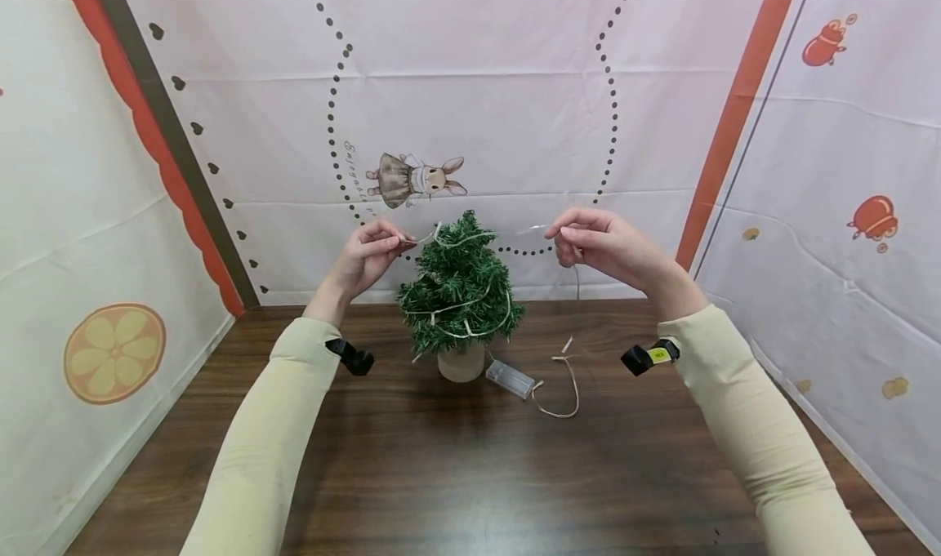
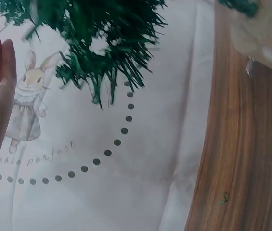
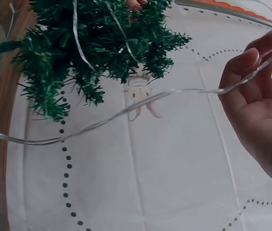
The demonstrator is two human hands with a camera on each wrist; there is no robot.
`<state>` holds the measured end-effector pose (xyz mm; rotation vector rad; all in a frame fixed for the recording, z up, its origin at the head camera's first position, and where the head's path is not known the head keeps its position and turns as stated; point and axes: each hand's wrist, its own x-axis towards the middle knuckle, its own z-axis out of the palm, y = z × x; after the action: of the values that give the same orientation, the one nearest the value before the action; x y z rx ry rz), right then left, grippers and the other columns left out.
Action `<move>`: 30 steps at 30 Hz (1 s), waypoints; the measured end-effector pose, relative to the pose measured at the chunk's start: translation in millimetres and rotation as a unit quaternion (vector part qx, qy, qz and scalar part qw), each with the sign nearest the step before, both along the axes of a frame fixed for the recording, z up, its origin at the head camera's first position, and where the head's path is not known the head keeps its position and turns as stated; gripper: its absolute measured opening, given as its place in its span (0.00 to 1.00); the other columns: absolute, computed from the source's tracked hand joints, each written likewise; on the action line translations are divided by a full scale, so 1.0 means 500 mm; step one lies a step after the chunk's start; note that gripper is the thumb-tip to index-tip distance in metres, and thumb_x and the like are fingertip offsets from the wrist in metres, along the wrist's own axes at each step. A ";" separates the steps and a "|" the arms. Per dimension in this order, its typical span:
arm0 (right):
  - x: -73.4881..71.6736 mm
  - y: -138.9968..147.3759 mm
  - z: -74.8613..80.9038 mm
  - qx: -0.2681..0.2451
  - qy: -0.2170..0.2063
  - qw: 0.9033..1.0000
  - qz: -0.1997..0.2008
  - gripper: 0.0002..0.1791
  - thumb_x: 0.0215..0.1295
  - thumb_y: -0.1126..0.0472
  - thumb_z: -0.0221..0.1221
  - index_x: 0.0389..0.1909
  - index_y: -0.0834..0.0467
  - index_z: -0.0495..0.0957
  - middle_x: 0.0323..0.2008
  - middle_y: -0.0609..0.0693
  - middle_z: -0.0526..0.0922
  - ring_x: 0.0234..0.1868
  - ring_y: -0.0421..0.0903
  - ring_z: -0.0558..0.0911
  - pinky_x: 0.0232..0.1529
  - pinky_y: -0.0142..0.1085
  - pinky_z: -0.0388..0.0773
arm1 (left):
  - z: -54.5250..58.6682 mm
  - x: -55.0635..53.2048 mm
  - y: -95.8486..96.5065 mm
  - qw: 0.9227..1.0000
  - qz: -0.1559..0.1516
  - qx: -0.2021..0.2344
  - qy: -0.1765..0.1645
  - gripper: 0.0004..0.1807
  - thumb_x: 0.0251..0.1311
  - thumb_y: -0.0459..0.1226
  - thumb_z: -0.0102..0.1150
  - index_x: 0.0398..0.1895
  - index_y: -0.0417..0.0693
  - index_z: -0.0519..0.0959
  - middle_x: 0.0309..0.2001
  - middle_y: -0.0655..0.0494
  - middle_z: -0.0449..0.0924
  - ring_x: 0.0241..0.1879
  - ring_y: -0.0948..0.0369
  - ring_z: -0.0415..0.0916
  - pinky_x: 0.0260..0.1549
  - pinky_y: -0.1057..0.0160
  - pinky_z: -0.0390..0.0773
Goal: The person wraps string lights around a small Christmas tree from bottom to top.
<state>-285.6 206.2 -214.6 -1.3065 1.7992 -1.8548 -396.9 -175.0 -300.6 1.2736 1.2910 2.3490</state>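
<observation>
I held the light string (image 1: 470,237) taut at frame centre, left hand (image 1: 371,254) and right hand (image 1: 595,242) each pinching it either side of the small tree (image 1: 461,295), ready to drape over its top.

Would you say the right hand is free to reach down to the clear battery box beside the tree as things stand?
Probably not at once: the right hand is pinching the light string. Otherwise the table around the battery box looks unobstructed.
</observation>
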 end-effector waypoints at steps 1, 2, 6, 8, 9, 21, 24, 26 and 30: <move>-0.001 0.001 -0.004 0.003 0.003 1.000 0.008 0.12 0.72 0.67 0.47 0.44 0.56 0.80 0.26 0.48 0.74 0.29 0.42 0.72 0.33 0.31 0.72 | -0.001 0.000 -0.002 1.000 0.000 -0.004 0.001 0.24 0.63 0.16 0.29 0.35 0.38 0.79 0.41 0.46 0.82 0.47 0.54 0.78 0.54 0.61 0.73; -0.002 0.003 -0.009 0.008 0.008 1.000 0.015 0.12 0.72 0.67 0.47 0.44 0.56 0.80 0.26 0.48 0.74 0.29 0.42 0.72 0.33 0.32 0.72 | -0.002 0.000 -0.004 1.000 0.001 -0.007 0.002 0.25 0.62 0.16 0.28 0.34 0.38 0.80 0.41 0.46 0.82 0.47 0.53 0.78 0.54 0.61 0.73; -0.004 0.005 -0.025 0.028 0.021 0.998 0.043 0.14 0.71 0.68 0.47 0.44 0.57 0.81 0.27 0.47 0.75 0.30 0.41 0.73 0.34 0.31 0.73 | -0.004 0.000 -0.014 1.000 -0.012 -0.021 0.012 0.28 0.60 0.14 0.25 0.34 0.38 0.80 0.41 0.47 0.79 0.49 0.53 0.76 0.56 0.60 0.71; -0.003 0.007 -0.031 0.031 0.021 0.998 0.053 0.14 0.71 0.69 0.47 0.44 0.57 0.81 0.28 0.47 0.76 0.30 0.41 0.73 0.34 0.31 0.73 | -0.004 -0.001 -0.020 0.999 -0.022 -0.027 0.021 0.27 0.59 0.14 0.27 0.34 0.38 0.81 0.42 0.47 0.79 0.49 0.53 0.75 0.56 0.60 0.71; -0.003 0.007 -0.033 0.030 0.021 0.998 0.059 0.14 0.71 0.69 0.46 0.44 0.57 0.80 0.28 0.47 0.76 0.30 0.42 0.73 0.34 0.31 0.73 | -0.004 -0.002 -0.022 0.999 -0.027 -0.028 0.024 0.27 0.59 0.14 0.28 0.34 0.39 0.81 0.42 0.47 0.79 0.50 0.53 0.75 0.56 0.60 0.70; -0.013 0.031 -0.069 0.096 0.033 0.994 0.045 0.15 0.69 0.72 0.46 0.43 0.59 0.81 0.27 0.47 0.78 0.28 0.41 0.74 0.31 0.30 0.74 | -0.007 0.008 -0.059 0.989 -0.014 -0.139 0.053 0.16 0.59 0.18 0.44 0.34 0.38 0.81 0.42 0.46 0.80 0.51 0.52 0.75 0.56 0.62 0.73; -0.016 0.039 -0.080 0.123 0.041 0.991 0.031 0.13 0.68 0.71 0.48 0.43 0.61 0.81 0.26 0.49 0.77 0.28 0.41 0.74 0.30 0.31 0.74 | -0.005 0.018 -0.062 0.981 0.011 -0.183 0.062 0.09 0.58 0.22 0.52 0.34 0.39 0.82 0.41 0.46 0.79 0.51 0.51 0.75 0.56 0.61 0.74; -0.019 0.047 -0.087 0.137 0.051 0.989 0.019 0.12 0.68 0.71 0.49 0.43 0.61 0.81 0.27 0.48 0.77 0.28 0.41 0.74 0.30 0.31 0.75 | -0.004 0.025 -0.062 0.976 0.023 -0.206 0.072 0.06 0.57 0.23 0.56 0.34 0.37 0.81 0.42 0.44 0.79 0.50 0.50 0.75 0.55 0.60 0.75; -0.023 0.071 -0.102 0.137 0.035 0.990 -0.003 0.12 0.69 0.70 0.48 0.42 0.61 0.81 0.28 0.46 0.78 0.30 0.39 0.75 0.33 0.31 0.75 | -0.005 0.038 -0.056 0.966 0.034 -0.238 0.096 0.05 0.55 0.22 0.57 0.33 0.31 0.81 0.39 0.46 0.80 0.45 0.54 0.76 0.48 0.62 0.78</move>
<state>-297.3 241.5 -265.6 -1.2773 2.0084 -1.5147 -377.7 -203.1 -303.3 1.3252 1.8409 1.8152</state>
